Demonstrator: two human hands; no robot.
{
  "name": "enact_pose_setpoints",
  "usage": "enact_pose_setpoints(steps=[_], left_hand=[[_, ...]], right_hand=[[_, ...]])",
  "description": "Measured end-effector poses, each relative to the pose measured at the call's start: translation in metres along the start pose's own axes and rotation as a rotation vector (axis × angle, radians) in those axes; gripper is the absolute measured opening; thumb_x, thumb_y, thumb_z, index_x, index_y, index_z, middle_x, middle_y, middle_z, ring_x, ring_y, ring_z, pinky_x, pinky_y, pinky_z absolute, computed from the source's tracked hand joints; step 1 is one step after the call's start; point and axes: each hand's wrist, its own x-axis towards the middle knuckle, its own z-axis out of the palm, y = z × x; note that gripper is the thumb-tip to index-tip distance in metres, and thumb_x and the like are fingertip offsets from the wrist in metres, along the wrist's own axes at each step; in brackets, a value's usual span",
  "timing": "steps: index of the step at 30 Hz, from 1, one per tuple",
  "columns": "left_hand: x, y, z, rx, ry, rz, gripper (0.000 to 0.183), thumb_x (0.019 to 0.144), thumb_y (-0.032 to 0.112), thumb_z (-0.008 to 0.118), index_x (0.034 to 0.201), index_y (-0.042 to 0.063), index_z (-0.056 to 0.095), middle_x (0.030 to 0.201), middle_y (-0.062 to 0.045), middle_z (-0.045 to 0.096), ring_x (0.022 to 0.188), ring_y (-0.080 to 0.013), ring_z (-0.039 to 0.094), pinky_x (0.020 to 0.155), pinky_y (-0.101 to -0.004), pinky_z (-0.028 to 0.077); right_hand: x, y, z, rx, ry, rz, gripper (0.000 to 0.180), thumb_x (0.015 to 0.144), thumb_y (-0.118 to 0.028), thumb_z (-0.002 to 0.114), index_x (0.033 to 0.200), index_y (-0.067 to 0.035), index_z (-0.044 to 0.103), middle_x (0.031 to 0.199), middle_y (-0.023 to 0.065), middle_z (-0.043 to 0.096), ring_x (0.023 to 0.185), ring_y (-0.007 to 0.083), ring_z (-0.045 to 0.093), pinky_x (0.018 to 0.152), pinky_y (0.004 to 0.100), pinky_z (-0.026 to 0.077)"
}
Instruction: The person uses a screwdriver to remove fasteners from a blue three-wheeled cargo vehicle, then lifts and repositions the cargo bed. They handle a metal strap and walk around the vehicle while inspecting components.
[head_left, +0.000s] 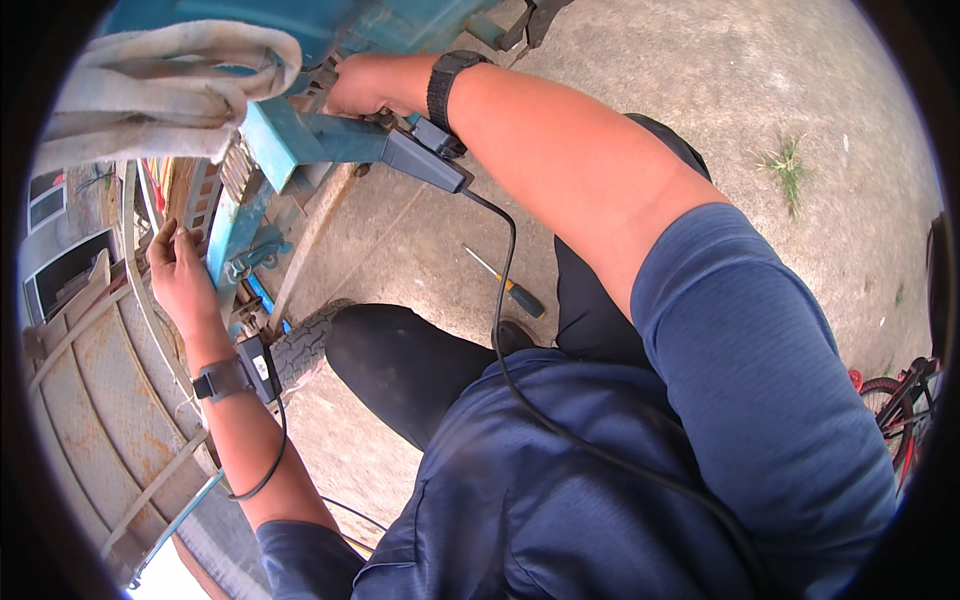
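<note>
My right hand (358, 88) reaches in beneath the blue body of a vehicle (225, 15), beside a blue metal frame (337, 137); its fingertips are partly hidden among metal parts. Lower and to the left, my left hand (180, 264) is raised beside a blue upright (236, 225), with thumb and fingers bent close together; whether something small is between them cannot be made out. A folded whitish cloth (172, 90) lies over the frame at the upper left. On the concrete between my feet rests a screwdriver (519, 292) with a green and yellow handle.
A treaded tyre (304, 345) stands by my knee. At the left is a rusty ribbed metal cargo bed (105, 397). Black cables run from the wrist devices (426, 161). A grass tuft (787, 169) grows from the concrete, and a red and black bicycle (896, 409) stands far right.
</note>
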Motion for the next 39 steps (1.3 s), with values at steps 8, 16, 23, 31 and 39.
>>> enact_pose_setpoints(steps=[8,16,23,31,39], left_hand=[[0.0,0.001,-0.003,0.054,-0.033,0.034,0.031,0.103,0.017,0.058,0.126,-0.003,0.062,0.096,-0.009,0.071,0.087,-0.0148,0.068,0.081,-0.0281,0.055],[0.0,0.003,-0.005,0.048,-0.026,0.026,0.031,0.103,0.017,0.059,0.127,-0.003,0.061,0.096,-0.01,0.071,0.086,-0.0148,0.068,0.081,-0.0282,0.055],[0.013,0.036,0.001,0.405,-0.007,-0.001,0.034,0.102,0.032,0.062,0.104,-0.001,0.07,0.081,-0.008,0.071,0.076,-0.0124,0.067,0.072,-0.0291,0.053],[0.132,0.073,0.01,0.131,-0.292,0.485,0.034,0.1,0.042,0.06,0.091,0.01,0.066,0.081,0.002,0.061,0.073,-0.0118,0.055,0.065,-0.0286,0.043],[0.219,0.02,0.004,0.868,-0.135,0.953,0.024,0.097,0.033,0.06,0.096,0.01,0.066,0.089,-0.005,0.063,0.082,-0.0205,0.058,0.071,-0.0358,0.045]], right_hand=[[0.007,0.003,-0.002,0.014,-0.019,0.054,0.027,0.085,-0.012,0.052,0.088,0.003,0.075,0.093,0.0195,0.074,0.075,0.0284,0.07,0.067,0.0449,0.053],[-0.015,0.0,-0.013,0.21,-0.044,0.0,0.013,0.08,-0.011,0.063,0.075,0.001,0.065,0.071,0.0102,0.065,0.057,0.0188,0.061,0.054,0.0346,0.047],[-0.007,0.007,-0.008,0.06,-0.012,-0.047,0.014,0.078,-0.014,0.064,0.075,0.0,0.065,0.071,0.0098,0.066,0.059,0.0187,0.062,0.056,0.0338,0.047],[0.003,0.022,0.0,-0.024,0.09,-0.083,0.021,0.071,-0.019,0.069,0.086,-0.004,0.07,0.077,0.0092,0.068,0.071,0.0224,0.063,0.065,0.0371,0.049],[0.001,0.025,-0.001,0.012,0.084,-0.126,0.024,0.07,-0.018,0.07,0.089,-0.004,0.071,0.077,0.0096,0.069,0.07,0.0222,0.063,0.066,0.035,0.049]])
